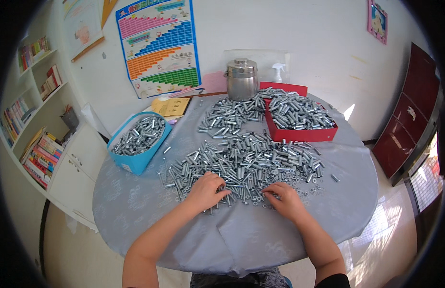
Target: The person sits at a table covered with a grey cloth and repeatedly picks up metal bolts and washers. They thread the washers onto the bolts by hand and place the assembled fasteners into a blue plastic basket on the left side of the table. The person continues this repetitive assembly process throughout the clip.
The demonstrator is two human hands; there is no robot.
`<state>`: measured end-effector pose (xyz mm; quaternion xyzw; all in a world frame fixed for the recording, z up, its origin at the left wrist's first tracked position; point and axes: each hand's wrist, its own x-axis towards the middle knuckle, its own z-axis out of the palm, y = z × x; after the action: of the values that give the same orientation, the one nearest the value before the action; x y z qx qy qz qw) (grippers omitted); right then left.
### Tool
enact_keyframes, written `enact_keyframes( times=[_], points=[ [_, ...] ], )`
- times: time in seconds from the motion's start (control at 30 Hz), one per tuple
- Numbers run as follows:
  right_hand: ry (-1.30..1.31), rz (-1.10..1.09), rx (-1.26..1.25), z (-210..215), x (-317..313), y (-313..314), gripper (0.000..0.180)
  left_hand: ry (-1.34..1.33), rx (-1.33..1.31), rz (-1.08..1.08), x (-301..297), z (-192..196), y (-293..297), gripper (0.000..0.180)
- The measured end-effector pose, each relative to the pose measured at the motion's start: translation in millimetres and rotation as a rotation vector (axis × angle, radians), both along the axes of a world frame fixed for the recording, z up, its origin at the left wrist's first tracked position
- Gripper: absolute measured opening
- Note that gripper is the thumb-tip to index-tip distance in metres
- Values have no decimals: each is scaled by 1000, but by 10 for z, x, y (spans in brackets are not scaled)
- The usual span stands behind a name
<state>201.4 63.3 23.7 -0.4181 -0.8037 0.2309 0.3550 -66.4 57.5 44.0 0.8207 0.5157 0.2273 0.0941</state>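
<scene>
A person's left hand [206,190] and right hand [285,200], fingers curled and pinching at small parts, work the near edge of a heap of metal sleeves [246,161] on a grey-clothed round table [136,206], where light, one-at-a-time picking likely serves best.

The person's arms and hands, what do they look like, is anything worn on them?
Both forearms come in bare from the lower edge, with no gloves, rings, watch or bracelets visible on the left hand or the right hand. The only clothing showing is a dark sleeve edge at the right elbow. The left arm shows no sleeve in view. Fingers are short and uncovered.
</scene>
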Motion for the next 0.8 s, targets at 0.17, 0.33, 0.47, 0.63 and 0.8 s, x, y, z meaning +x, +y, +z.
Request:
enact_keyframes(
  times=[0.17,0.33,0.47,0.63,0.8],
  points=[
    [13,-122,7,33,24,26,11,-116,-129,146,54,-102,13,24],
    [-27,-336,206,-24,227,228,18,-203,-151,238,115,-70,-23,9],
    [-67,-367,305,-6,261,318,29,-257,153,209,26,-221,-16,6],
    [-176,-403,336,-186,266,414,30,-653,28,214,57,-127,-52,9],
    [-157,-471,243,-231,274,442,26,-1046,-244,142,58,-149,-95,14]
  ],
)
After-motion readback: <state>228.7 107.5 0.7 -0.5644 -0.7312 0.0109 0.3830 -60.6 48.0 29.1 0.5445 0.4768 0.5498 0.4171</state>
